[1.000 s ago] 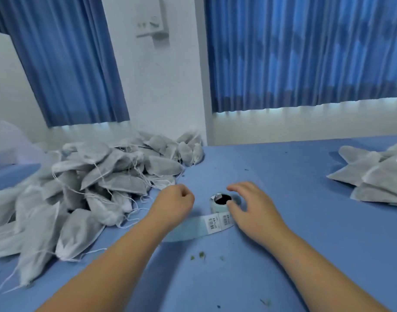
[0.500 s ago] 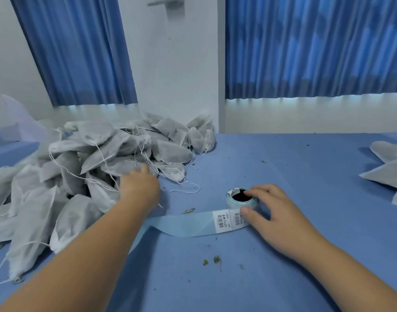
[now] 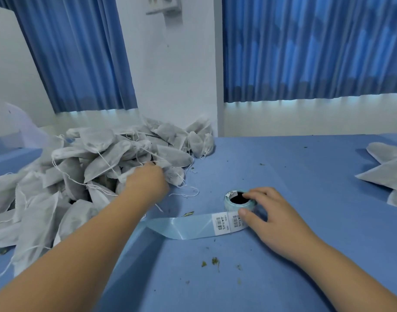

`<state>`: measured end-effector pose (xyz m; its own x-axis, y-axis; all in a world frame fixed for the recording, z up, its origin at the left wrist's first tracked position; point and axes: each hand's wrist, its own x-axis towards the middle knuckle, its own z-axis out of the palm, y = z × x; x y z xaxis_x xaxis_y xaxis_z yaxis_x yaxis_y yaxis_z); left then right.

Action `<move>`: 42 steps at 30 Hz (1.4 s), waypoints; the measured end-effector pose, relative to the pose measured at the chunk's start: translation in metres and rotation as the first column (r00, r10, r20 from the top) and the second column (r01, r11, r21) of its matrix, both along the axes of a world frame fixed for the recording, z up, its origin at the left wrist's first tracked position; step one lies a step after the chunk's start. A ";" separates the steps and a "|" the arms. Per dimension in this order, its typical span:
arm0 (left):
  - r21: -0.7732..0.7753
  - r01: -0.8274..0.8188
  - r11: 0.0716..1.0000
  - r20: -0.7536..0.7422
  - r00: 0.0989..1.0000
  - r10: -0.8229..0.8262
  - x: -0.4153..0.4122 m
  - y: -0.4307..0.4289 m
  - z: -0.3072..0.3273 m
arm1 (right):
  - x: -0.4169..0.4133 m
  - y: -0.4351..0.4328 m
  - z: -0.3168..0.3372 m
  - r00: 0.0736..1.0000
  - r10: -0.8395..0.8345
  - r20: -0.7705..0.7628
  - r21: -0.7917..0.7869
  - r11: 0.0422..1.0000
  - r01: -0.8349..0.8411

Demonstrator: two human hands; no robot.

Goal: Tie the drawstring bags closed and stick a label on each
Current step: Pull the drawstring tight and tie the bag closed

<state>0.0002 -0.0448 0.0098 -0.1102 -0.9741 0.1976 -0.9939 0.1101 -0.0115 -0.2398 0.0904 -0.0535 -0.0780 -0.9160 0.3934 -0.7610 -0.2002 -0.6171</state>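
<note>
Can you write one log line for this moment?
left hand: in bag pile, grip hidden | right hand: holds label roll

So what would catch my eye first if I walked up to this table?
Probably the big heap of white drawstring bags sprawling over the left of the blue table, with the person's left hand dug into its right edge. Near the middle, the right hand holds a small label roll, its pale blue strip with barcode labels trailing leftward. A smaller heap of bags lies at the far right.
</note>
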 end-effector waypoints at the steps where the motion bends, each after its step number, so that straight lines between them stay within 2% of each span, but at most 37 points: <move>1: 0.000 0.050 0.999 -0.138 0.989 -0.049 -0.005 0.004 0.006 | 0.001 0.001 0.001 1.000 -0.004 0.001 0.001 1.000 0.004; 3: -0.005 0.140 0.990 -0.390 0.912 -0.131 -0.016 0.016 0.017 | 0.001 0.004 0.003 1.000 -0.014 0.009 -0.004 1.000 0.014; 5: -0.029 0.212 0.977 -0.596 0.781 -0.187 -0.031 0.033 0.028 | 0.001 0.007 0.005 0.999 -0.028 0.042 -0.020 0.999 0.028; 8: -0.087 0.279 0.956 -0.857 0.469 -0.215 -0.055 0.060 0.045 | 0.001 0.010 0.011 0.985 -0.058 0.160 -0.030 0.998 0.063; 10: -0.100 0.312 0.945 -0.955 0.235 -0.179 -0.069 0.072 0.055 | 0.000 0.012 0.015 0.953 -0.079 0.293 -0.038 0.995 0.095; 14: -0.044 0.480 0.876 -0.983 -0.180 0.049 -0.091 0.094 0.067 | -0.005 0.017 0.028 0.794 -0.050 0.605 -0.068 0.991 0.115; 15: -0.036 0.527 0.849 -0.966 -0.237 0.107 -0.096 0.099 0.065 | -0.007 0.018 0.031 0.738 -0.015 0.674 -0.075 0.993 0.089; 19: -0.012 0.589 0.808 -0.906 -0.348 0.240 -0.122 0.119 0.042 | -0.012 0.024 0.043 0.470 0.134 0.872 -0.103 0.990 -0.091; 20: -0.008 0.591 0.806 -0.875 -0.394 0.281 -0.130 0.123 0.033 | -0.014 0.026 0.045 0.438 0.143 0.887 -0.101 0.988 -0.120; 21: -0.006 0.596 0.803 -0.834 -0.447 0.325 -0.137 0.127 0.023 | -0.016 0.028 0.046 0.455 0.118 0.883 -0.073 0.991 -0.117; 23: -0.008 0.601 0.799 -0.755 -0.528 0.389 -0.150 0.134 0.002 | -0.022 0.030 0.045 0.545 -0.022 0.838 0.052 0.998 -0.039; 25: 0.004 0.573 0.819 -0.770 -0.521 0.368 -0.161 0.136 -0.017 | -0.032 0.031 0.043 0.615 -0.170 0.770 0.199 0.980 0.021; 29: -0.017 0.508 0.861 -0.917 -0.352 0.189 -0.168 0.128 -0.034 | -0.046 0.034 0.043 0.701 -0.248 0.669 0.383 0.923 -0.038; 31: -0.024 0.508 0.861 -0.975 -0.202 0.092 -0.165 0.126 -0.040 | -0.051 0.035 0.045 0.750 -0.251 0.611 0.432 0.900 -0.050; 34: -0.054 0.528 0.848 -0.991 0.076 -0.111 -0.166 0.129 -0.048 | -0.058 0.037 0.046 0.896 -0.226 0.382 0.524 0.851 -0.009; 36: -0.150 0.510 0.847 -0.911 0.262 -0.319 -0.169 0.130 -0.050 | -0.062 0.040 0.046 0.906 -0.198 0.374 0.539 0.842 -0.038; 37: -0.200 0.501 0.842 -0.866 0.311 -0.391 -0.171 0.130 -0.049 | -0.064 0.043 0.047 0.894 -0.185 0.409 0.531 0.845 -0.068; 39: -0.274 0.486 0.830 -0.807 0.354 -0.473 -0.169 0.131 -0.047 | -0.072 0.051 0.051 0.873 -0.150 0.465 0.506 0.854 -0.123; 42: -0.300 0.484 0.822 -0.744 0.421 -0.519 -0.168 0.134 -0.044 | -0.089 0.067 0.053 0.826 -0.085 0.557 0.454 0.864 -0.217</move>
<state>-0.1674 0.0894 -0.0340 -0.3665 -0.7898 0.4918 -0.3735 0.6090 0.6997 -0.3285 0.1570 -0.0005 -0.0707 -0.9801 -0.1854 -0.2638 0.1976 -0.9441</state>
